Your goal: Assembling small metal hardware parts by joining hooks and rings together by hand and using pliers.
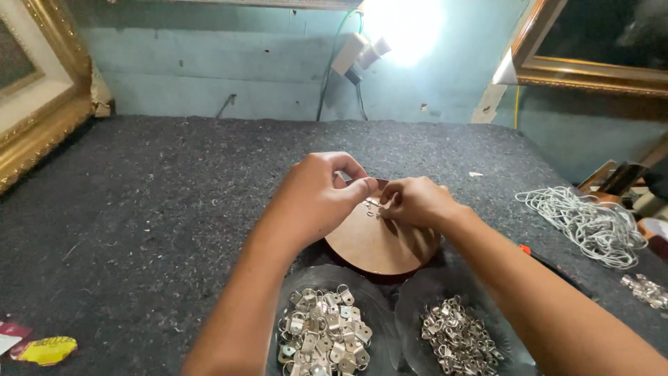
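Over a round brown wooden disc (379,244) lying on a dark felt-covered worktop (153,209), a person's left hand (320,195) and right hand (416,202) meet, fingertips of both pinched together on a small metal hanger fitting (372,204) held just above the disc's far edge. Just nearer than the disc sit two clear dishes, one of D-ring hangers (321,334) and one of darker metal clips (459,338). Well to the right of the disc lies a tangle of white cord (591,223).
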